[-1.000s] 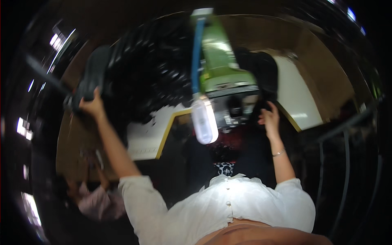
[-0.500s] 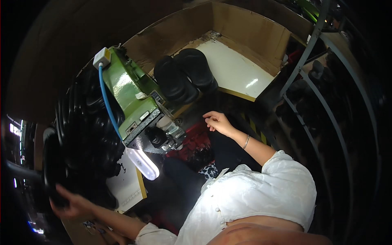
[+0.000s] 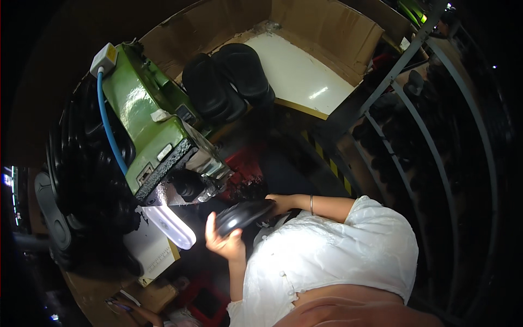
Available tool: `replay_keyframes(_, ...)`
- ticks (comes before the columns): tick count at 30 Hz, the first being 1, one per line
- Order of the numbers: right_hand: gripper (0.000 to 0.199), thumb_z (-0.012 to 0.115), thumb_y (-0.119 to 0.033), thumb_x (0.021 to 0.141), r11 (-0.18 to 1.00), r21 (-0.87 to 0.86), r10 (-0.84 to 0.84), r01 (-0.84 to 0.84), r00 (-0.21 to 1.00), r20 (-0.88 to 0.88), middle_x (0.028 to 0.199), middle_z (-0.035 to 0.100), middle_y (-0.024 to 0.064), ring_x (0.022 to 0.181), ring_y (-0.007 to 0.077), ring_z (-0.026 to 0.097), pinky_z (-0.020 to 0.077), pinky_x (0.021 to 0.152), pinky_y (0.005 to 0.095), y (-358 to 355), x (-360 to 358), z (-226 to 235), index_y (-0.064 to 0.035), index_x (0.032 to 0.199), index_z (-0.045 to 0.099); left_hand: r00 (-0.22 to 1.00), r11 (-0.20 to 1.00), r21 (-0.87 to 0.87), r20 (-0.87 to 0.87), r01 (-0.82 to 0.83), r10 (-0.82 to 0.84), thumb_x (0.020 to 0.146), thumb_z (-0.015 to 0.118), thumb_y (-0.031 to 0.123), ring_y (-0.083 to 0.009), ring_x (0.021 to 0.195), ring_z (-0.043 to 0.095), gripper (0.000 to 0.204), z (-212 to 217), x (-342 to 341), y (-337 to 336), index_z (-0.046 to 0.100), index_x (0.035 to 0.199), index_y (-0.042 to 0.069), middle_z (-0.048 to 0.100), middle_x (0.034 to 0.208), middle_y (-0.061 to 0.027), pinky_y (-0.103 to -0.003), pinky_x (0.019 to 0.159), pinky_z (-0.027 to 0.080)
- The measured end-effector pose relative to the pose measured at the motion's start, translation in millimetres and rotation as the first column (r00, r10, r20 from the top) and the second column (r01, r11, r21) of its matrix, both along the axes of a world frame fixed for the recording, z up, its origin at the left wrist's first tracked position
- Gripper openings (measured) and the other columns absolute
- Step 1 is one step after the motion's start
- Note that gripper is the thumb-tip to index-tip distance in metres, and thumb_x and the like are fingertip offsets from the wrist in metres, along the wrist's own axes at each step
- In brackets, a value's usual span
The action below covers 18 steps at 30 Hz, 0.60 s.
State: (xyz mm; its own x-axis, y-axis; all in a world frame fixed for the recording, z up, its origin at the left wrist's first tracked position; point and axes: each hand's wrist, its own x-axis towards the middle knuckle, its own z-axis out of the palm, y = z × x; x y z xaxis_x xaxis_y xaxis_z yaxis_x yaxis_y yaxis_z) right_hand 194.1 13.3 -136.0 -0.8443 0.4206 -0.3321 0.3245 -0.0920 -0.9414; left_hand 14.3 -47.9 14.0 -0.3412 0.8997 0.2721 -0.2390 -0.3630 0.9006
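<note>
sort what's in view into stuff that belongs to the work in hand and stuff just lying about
Likely in use:
- black sole-like piece, held by left hand and right hand
- perhaps green machine, lit lamp, black pile

Seemingly just about:
- cardboard wall
- grey metal rack

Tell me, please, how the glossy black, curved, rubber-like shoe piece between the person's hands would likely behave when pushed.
The shoe piece may be slippery, given its bright highlight. It probably holds its shape, showing no obvious sag between the left hand and right hand.
</note>
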Motion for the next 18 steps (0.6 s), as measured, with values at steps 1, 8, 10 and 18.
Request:
replay_keyframes(1,0.044,0.072,-0.023,0.078,0.998,-0.007,-0.056,0.056,0.998,-0.016,0.115,0.058,0.0155,0.106,0.0204,0.053,0.0474,0.084,0.0323,-7,5,-21,-0.0048,0.115,0.057,0.996,0.993,-0.083,-0.021,0.086,-0.088,0.065,0.084,0.03,-0.0201,0.088,0.062,0.073,-1,9,3,0.05,0.115,-0.011,0.063,0.1,-0.0142,-0.031,0.082,0.05)
replay_keyframes(8,0.053,0.071,-0.031,0.079,0.958,-0.194,-0.201,0.212,0.977,0.074,0.117,0.057,0.0131,0.107,0.0209,0.052,0.0416,0.094,0.0314,-24,-21,11,0.0009,0.118,0.055,0.845,0.913,-0.289,-0.371,0.289,-0.385,0.078,0.071,0.016,-0.0129,0.075,0.061,0.026,22,28,65,0.065,0.095,-0.002,0.067,0.086,-0.01,-0.027,0.07,0.049)
replay_keyframes(10,0.052,0.071,-0.032,0.079,0.942,-0.256,-0.22,0.218,0.975,0.021,0.115,0.058,0.0126,0.106,0.021,0.052,0.0424,0.092,0.0317,-25,-29,37,0.0007,0.117,0.056,0.843,0.864,-0.45,-0.354,0.225,-0.404,0.077,0.073,0.019,-0.0097,0.064,0.06,0.025,28,22,68,0.068,0.087,-0.003,0.068,0.072,-0.007,-0.024,0.061,0.049)
replay_keyframes(18,0.049,0.078,-0.011,0.071,0.931,-0.108,-0.359,0.35,0.93,-0.077,0.112,0.06,0.0075,0.103,0.0164,0.054,0.0446,0.089,0.0303,-18,8,2,-0.0014,0.114,0.058,0.955,0.906,-0.386,-0.154,0.177,-0.252,0.078,0.072,0.009,-0.0109,0.081,0.061,0.024,-11,4,45,0.064,0.098,-0.001,0.067,0.091,-0.0062,-0.026,0.076,0.049)
